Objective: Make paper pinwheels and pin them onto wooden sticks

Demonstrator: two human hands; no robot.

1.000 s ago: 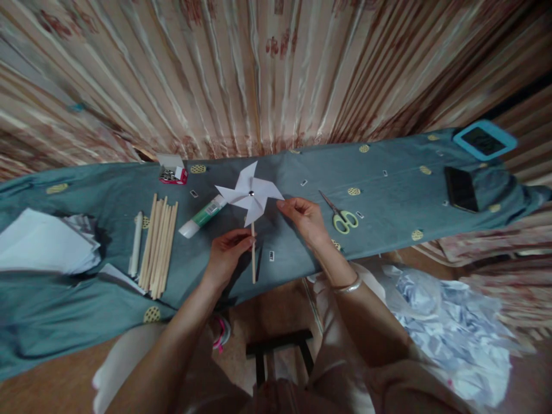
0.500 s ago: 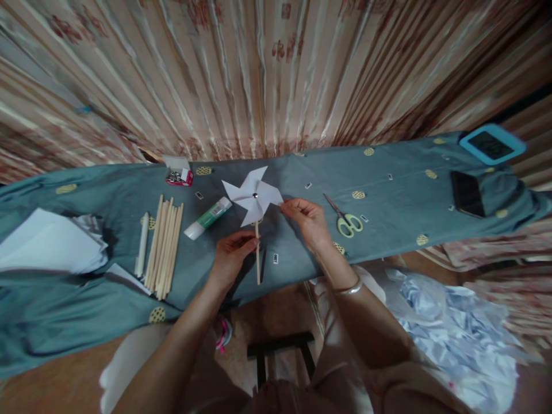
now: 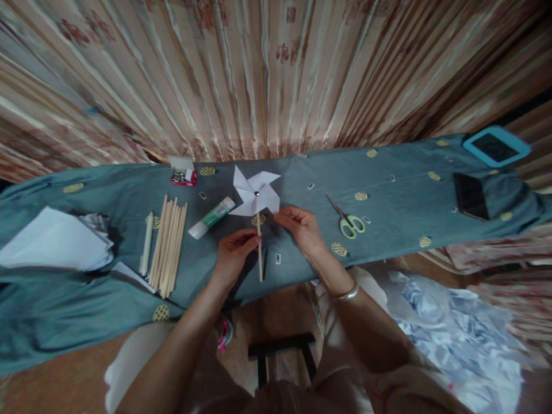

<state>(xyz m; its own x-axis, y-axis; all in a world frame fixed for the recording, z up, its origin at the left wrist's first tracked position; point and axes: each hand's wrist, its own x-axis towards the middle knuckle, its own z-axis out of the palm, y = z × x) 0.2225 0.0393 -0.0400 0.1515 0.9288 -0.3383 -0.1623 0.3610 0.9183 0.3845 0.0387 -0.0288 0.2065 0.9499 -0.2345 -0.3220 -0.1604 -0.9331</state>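
Note:
A white paper pinwheel (image 3: 266, 198) with a silver pin at its centre stands on a thin wooden stick (image 3: 260, 261). My left hand (image 3: 235, 253) pinches that stick below the blades between thumb and fingers. At the lower right blade tip, my right hand (image 3: 299, 229) has its thumb and forefinger closed together; they touch the paper corner. Left of the pinwheel lies a glue stick (image 3: 212, 218) with a green label. Green-handled scissors (image 3: 347, 221) rest to the right of my right hand, points away from me.
On the cloth-covered table (image 3: 409, 213) are several wooden sticks (image 3: 169, 247), a white pen-like stick (image 3: 147, 244), a stack of white paper (image 3: 56, 241) and a small open box of pins (image 3: 183, 175). A phone (image 3: 471, 195) and a blue-framed device (image 3: 495, 146) lie far right.
The pinwheel's blades have turned on the pin. My right hand has shifted slightly left and down with the blade tip, while my left hand keeps its hold on the stick.

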